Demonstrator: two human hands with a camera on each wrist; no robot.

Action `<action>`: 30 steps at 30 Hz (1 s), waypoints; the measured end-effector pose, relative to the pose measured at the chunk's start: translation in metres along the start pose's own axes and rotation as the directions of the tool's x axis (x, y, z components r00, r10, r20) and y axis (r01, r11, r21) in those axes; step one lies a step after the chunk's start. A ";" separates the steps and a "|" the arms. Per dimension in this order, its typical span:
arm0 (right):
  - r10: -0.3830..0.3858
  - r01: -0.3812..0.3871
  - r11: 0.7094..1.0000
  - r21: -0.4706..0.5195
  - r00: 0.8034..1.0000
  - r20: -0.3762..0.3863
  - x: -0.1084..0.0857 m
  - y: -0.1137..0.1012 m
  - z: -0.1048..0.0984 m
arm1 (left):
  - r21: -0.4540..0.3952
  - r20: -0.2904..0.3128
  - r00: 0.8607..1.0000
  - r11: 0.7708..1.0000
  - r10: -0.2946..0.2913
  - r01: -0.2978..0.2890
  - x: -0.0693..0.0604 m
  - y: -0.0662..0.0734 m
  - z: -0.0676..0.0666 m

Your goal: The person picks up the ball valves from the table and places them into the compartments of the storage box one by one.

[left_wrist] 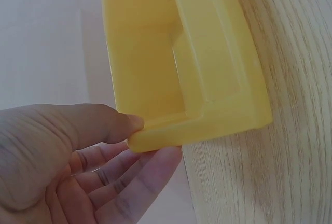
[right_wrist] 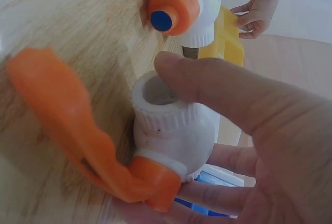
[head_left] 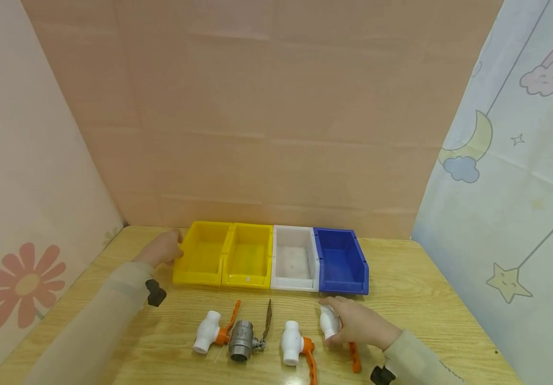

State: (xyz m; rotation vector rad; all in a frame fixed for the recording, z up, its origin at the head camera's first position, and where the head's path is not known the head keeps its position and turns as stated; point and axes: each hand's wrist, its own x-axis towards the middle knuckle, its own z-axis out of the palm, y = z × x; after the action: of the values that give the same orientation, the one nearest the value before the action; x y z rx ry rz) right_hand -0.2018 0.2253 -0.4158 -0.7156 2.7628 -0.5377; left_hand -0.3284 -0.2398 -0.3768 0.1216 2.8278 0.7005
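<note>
Presently pinches the outer rim of the leftmost yellow bin [head_left: 202, 251] with the left hand [head_left: 163, 249], closed over it between thumb and fingers. Grips an orange-handled white valve [head_left: 328, 321] in the right hand [head_left: 359, 322], half-closed around the body, in front of the blue bin [head_left: 340, 251]; cannot tell whether touching the wooden table [head_left: 161, 334]. Also notes, in a row to the left, a second white valve [head_left: 291, 342], a metal valve [head_left: 241, 340] and a third white valve [head_left: 206, 332].

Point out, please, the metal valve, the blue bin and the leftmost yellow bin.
Metal valve [head_left: 241, 340], head view: its grey body.
Blue bin [head_left: 340, 264], head view: inside floor.
Leftmost yellow bin [head_left: 203, 258], head view: inside floor.
</note>
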 end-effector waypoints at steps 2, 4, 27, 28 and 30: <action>0.002 -0.002 1.000 0.000 1.000 -0.003 0.000 0.000 0.000 | -0.004 0.003 1.000 1.000 -0.004 0.004 0.000 0.000 0.000; 0.005 -0.005 1.000 -0.001 1.000 -0.008 0.000 0.000 0.000 | -0.006 0.004 1.000 1.000 -0.004 0.004 0.000 0.001 0.000; 0.042 -0.040 0.999 0.018 0.991 -0.124 -0.004 -0.008 -0.039 | -0.016 0.008 0.999 0.999 -0.032 0.033 -0.002 0.006 0.000; 0.046 -0.044 0.999 0.020 0.991 -0.129 -0.003 -0.008 -0.041 | -0.019 0.009 0.999 0.999 -0.035 0.035 -0.002 0.006 0.000; 0.050 -0.048 0.999 0.021 0.989 -0.136 -0.002 -0.009 -0.044 | -0.027 0.010 0.999 0.999 -0.040 0.040 -0.002 0.006 0.000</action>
State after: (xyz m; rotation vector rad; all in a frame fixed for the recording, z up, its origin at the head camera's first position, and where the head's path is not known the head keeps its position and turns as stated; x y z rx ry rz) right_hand -0.2097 0.2316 -0.3723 -0.6269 2.8895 -0.6219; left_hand -0.3264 -0.2344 -0.3735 0.0636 2.8021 0.7281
